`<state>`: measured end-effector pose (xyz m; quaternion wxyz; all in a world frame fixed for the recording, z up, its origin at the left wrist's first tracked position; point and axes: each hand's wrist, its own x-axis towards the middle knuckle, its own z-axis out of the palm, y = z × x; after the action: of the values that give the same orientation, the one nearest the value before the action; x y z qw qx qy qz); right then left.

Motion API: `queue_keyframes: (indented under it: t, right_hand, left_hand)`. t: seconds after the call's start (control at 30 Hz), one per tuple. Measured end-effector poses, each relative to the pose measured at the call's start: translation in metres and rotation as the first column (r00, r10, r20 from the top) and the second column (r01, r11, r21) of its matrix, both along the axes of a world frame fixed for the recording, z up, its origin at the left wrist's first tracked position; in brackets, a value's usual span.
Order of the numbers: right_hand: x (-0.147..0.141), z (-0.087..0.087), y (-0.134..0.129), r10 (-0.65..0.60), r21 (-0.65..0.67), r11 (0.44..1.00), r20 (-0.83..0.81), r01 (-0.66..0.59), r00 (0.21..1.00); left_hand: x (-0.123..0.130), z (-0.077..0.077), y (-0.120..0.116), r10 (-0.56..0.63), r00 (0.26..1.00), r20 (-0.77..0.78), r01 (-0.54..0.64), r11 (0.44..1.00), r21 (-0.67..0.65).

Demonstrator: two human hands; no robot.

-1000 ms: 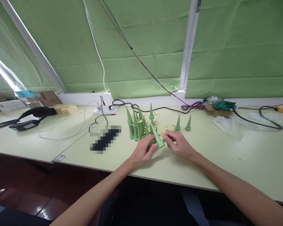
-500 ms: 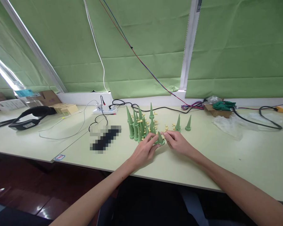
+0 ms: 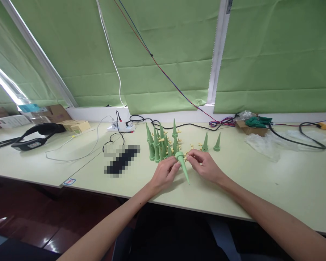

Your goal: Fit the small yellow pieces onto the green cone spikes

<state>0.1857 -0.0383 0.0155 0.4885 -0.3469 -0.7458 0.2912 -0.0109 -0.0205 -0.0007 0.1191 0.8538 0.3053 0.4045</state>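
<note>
A green cone (image 3: 183,167) is in my left hand (image 3: 164,174), its wide collar up and its tip pointing down toward me. My right hand (image 3: 204,166) is just right of the collar, its fingers pinched on a small yellow piece (image 3: 186,157) at the cone's side. Behind my left hand stands a cluster of upright green cones (image 3: 157,146), with several yellow pieces around it. Two more green cones stand farther right, one (image 3: 205,142) beside loose yellow pieces (image 3: 200,144), the other (image 3: 217,142) by itself.
On the pale table (image 3: 233,188) a power strip (image 3: 121,127) and black cables lie at the back. A black headset (image 3: 34,136) and yellowish boxes (image 3: 77,126) are at the left. An open carton (image 3: 251,129) with green material and clear plastic bags (image 3: 263,145) sit at the right.
The cone in my left hand has tipped over, from tip up to tip down toward me. My right hand stays close beside it, and a yellow piece now shows at its fingertips.
</note>
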Motion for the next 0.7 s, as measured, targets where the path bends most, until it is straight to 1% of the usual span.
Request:
queue_keyframes:
  t: [0.13,0.23,0.3,0.43,0.53,0.63,0.7]
  right_hand:
    - [0.0002,-0.0002,-0.0006,-0.010,0.011,1.000,0.035,0.010,0.999]
    - [0.0011,0.0000,-0.0006,-0.023,0.014,1.000,0.059,0.023,0.998]
    - [0.0013,0.0002,-0.0008,-0.037,0.020,0.999,0.073,0.036,0.997]
    - [0.0001,0.0006,-0.0021,-0.063,0.021,0.998,0.092,0.061,0.994]
    - [-0.0019,0.0004,-0.0035,-0.052,-0.018,0.998,0.079,0.054,0.996]
    - [-0.0041,-0.0005,-0.0043,-0.034,-0.061,0.998,0.040,0.036,0.999]
    - [-0.0049,-0.0010,-0.0045,-0.027,-0.067,0.997,0.008,0.027,1.000]
  left_hand:
    - [0.0008,0.0015,-0.0011,0.037,0.999,-0.014,-0.037,0.999,-0.007]
    - [0.0016,0.0020,-0.0018,0.031,0.999,-0.010,-0.031,1.000,-0.003]
    - [0.0018,0.0019,-0.0018,0.024,1.000,-0.006,-0.024,0.999,0.025]
    - [0.0017,0.0005,-0.0012,0.028,1.000,0.009,-0.029,0.992,0.124]
    - [0.0015,-0.0006,-0.0015,0.040,0.999,0.003,-0.040,0.988,0.150]
    - [0.0019,-0.0020,-0.0019,0.046,0.999,-0.003,-0.045,0.989,0.138]
    - [0.0025,-0.0033,-0.0019,0.056,0.998,0.007,-0.056,0.992,0.114]
